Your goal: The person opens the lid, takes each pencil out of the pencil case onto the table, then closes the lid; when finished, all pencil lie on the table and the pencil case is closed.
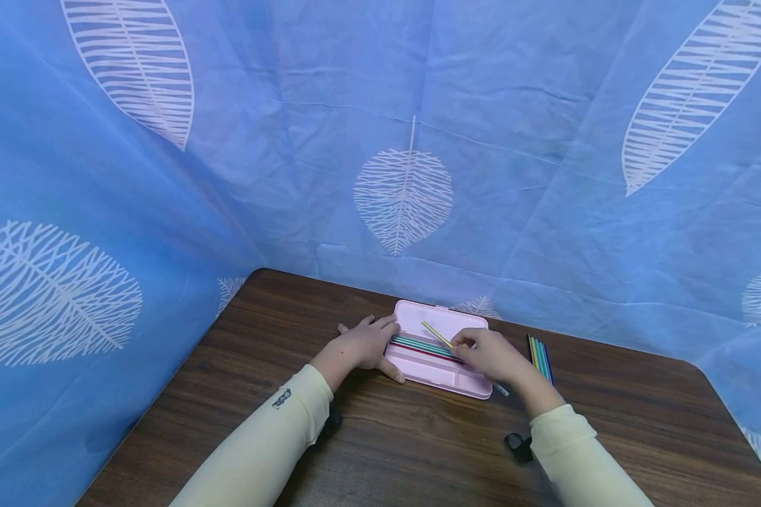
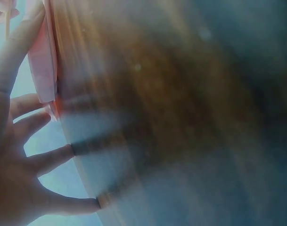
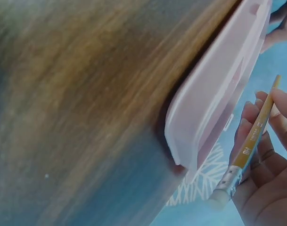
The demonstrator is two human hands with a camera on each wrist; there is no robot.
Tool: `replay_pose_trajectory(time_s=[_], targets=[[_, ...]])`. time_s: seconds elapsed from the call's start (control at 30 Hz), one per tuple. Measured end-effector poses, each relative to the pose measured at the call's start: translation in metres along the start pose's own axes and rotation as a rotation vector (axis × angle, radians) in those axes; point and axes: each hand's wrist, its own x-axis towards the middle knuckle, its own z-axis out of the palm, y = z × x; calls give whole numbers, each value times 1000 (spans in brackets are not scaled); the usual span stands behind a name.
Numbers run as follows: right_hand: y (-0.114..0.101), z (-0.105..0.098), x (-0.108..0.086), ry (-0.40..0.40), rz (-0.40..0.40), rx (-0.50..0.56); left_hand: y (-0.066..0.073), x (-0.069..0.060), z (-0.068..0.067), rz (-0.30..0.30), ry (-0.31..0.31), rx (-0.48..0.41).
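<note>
A pink case [image 1: 440, 379] lies with its lid [image 1: 418, 315] folded back; green and red pencils [image 1: 426, 348] lie inside. My left hand [image 1: 366, 345] touches the case's left end, fingers spread; the left wrist view shows this hand [image 2: 20, 165] beside the pink case [image 2: 43, 70]. Over the right half of the case, my right hand [image 1: 490, 355] pinches a yellow pencil [image 1: 437, 333] between thumb and fingers. Seen from the right wrist, the pencil [image 3: 253, 140] has a silver band and a pale end, held in the hand [image 3: 270, 174] near the case [image 3: 204, 103].
Several pencils [image 1: 541, 358], blue, green, yellow and dark, lie on the brown wooden table [image 1: 412, 451] to the right of my right hand. A small clear-tipped item [image 1: 501, 389] sticks out by the case's right corner. A blue leaf-patterned cloth [image 1: 514, 176] hangs behind.
</note>
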Motion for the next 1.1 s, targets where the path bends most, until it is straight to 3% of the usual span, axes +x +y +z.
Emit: replay_pose_trajectory(time_s=[0.8,1.1], targets=[[21,-18,-18,46,27,-6,0,0,1,12,-11,-3],[50,-27,-32,80,155,47,-3,1,1,6,-5,-16]])
